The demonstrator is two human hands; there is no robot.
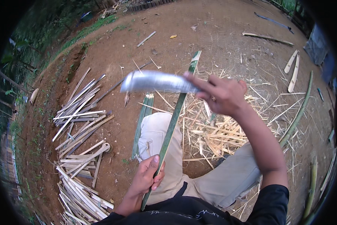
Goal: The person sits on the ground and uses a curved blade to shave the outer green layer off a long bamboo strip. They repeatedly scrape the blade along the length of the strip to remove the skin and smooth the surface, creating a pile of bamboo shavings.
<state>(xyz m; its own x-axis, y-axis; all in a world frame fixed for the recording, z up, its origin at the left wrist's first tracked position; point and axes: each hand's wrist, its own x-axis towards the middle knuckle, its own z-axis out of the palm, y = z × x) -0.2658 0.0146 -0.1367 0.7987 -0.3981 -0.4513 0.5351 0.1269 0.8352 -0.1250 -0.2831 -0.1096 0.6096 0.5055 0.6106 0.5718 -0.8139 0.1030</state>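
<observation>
Clasping a long green bamboo strip [172, 129] near its lower end, the left hand [149, 175] curls its fingers around it with the thumb along the top, and the strip slants from the person's waist past the left knee. The right hand [224, 93] is folded around the handle of a motion-blurred machete [157, 81], whose broad blade crosses over the strip's upper part, though contact cannot be told. Pale shavings [219, 135] lie between the legs, and split bamboo sticks [82, 195] lie piled at left.
</observation>
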